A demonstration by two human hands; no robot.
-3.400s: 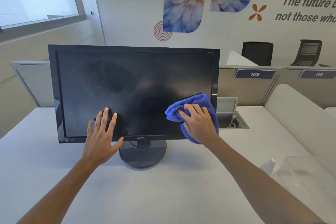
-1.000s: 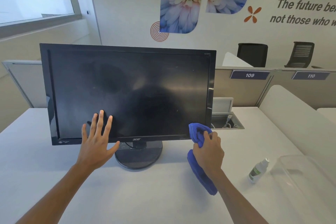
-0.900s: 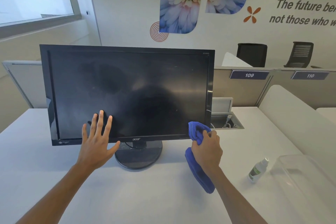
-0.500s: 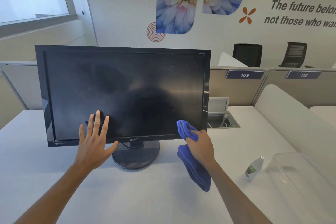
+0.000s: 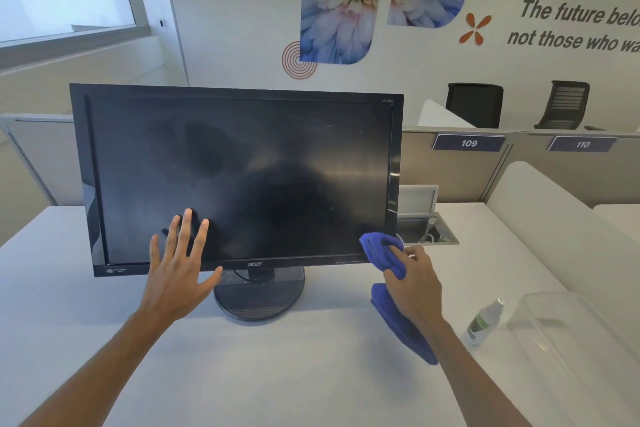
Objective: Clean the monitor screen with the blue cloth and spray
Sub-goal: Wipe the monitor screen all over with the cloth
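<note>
Steadying a wide black flat-panel monitor (image 5: 239, 180) on a white desk (image 5: 277, 374), a person wipes its lower right corner in an open-plan office. The monitor stands upright on a round black foot (image 5: 259, 298) near the middle of the desk, its dark glossy screen showing dull smears and a streak of glare toward the right. A panel of this kind looks top-heavy on so small a foot and would likely rock under pressure; its glass face is best treated as fragile, so any bracing belongs on the stiff frame, not the screen. A clear plastic box (image 5: 571, 350) sits at the desk's right edge. The left hand (image 5: 176, 267) is spread flat, fingers straight, lying over the bottom frame with fingertips against the screen. The right hand (image 5: 414, 284) is curled around a soft blue microfibre cloth (image 5: 381, 250), bunching it against the monitor's corner while a loose tail hangs below the wrist. Limp and light, the cloth should handle best gathered into a pad. A small clear spray bottle with a green label (image 5: 483, 322) stands just beside the box, apart from both hands; being slim and light, it could tip easily and is best taken round its body.
</note>
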